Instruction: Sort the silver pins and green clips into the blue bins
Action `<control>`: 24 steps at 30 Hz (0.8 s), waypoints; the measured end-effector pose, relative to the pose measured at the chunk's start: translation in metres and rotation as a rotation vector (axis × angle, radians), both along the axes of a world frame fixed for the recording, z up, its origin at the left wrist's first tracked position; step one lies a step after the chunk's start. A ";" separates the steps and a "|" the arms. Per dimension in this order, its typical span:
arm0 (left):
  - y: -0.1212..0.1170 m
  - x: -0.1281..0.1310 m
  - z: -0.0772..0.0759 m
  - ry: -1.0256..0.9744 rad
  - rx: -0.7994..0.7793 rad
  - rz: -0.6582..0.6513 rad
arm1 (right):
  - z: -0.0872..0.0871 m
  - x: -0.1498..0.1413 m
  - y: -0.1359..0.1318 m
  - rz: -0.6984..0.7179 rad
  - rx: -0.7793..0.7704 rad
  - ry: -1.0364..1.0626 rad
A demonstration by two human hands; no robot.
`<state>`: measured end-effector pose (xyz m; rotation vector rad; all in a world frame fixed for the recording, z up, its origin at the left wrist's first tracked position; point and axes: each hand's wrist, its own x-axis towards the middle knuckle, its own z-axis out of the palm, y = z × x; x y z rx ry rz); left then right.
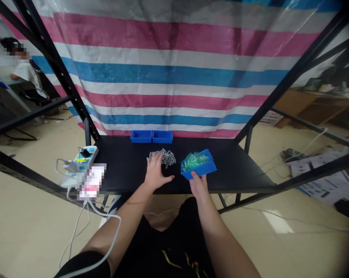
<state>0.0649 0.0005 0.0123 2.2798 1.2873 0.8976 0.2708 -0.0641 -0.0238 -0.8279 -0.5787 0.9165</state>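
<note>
My right hand (199, 184) grips the near side of a blue plastic bin (201, 169), which is tilted above the black shelf. Inside the bin lie clear green-tinted plastic bags (195, 160); what they hold is too small to tell. To the left, my left hand (155, 172) is spread with the thumb out, its fingertips over the edge of a pile of small grey cylindrical pieces (169, 157). Part of that pile is hidden behind the fingers.
Two blue bins (141, 136) stand side by side at the back of the black shelf (120, 170). A power strip (85, 156) and a blurred-out phone (92, 181) with white cables are at the left edge. Striped sheeting (168, 73) hangs behind. A person (28, 73) sits far left.
</note>
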 end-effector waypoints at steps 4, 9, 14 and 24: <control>0.027 -0.022 -0.019 0.156 -0.100 0.149 | -0.002 0.008 0.023 -0.021 -0.018 -0.107; 0.035 -0.024 -0.034 0.219 -0.032 0.120 | -0.008 0.005 0.050 -0.030 -0.068 -0.311; 0.035 -0.020 -0.039 0.252 -0.024 0.139 | 0.004 -0.005 0.076 0.019 0.003 -0.639; 0.038 -0.021 -0.045 0.124 -0.057 0.183 | 0.039 -0.021 0.099 0.098 -0.024 -0.827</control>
